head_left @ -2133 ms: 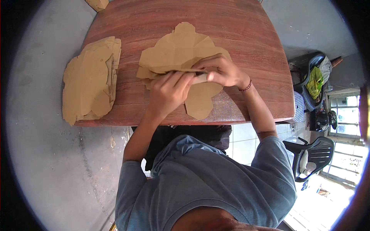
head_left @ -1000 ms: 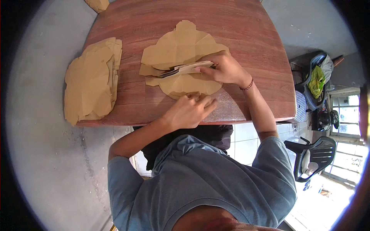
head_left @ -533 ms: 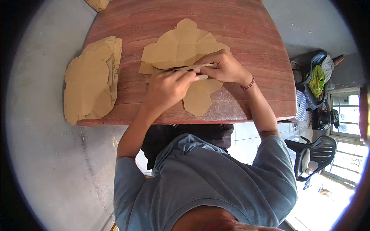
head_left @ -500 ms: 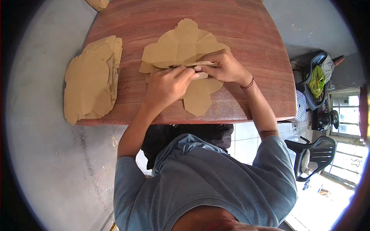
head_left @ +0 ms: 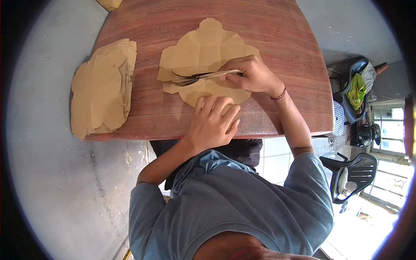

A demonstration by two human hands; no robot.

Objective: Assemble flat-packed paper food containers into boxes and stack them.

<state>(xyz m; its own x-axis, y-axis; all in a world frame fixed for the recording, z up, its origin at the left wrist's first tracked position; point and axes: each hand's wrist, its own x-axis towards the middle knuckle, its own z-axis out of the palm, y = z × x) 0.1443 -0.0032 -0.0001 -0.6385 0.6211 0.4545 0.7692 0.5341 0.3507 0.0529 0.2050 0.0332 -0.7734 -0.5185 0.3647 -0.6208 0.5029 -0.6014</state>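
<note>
On the wooden table (head_left: 277, 52), a flat die-cut sheet of brown paper (head_left: 203, 50) lies centred in front of the person, partly folded over itself. The right hand (head_left: 251, 76) is closed on a slim, long tool (head_left: 203, 77), gripped at its right end and laid across the sheet along a crease line. The left hand (head_left: 212, 123) rests with fingers spread and flat, holding nothing, pressing the near flap of the sheet against the table edge. Judged step: creasing a fold. The next move likely calls for steady downward pressure and a straight tool path. A stack of like sheets (head_left: 102, 86) lies well apart at the table's left edge.
</note>
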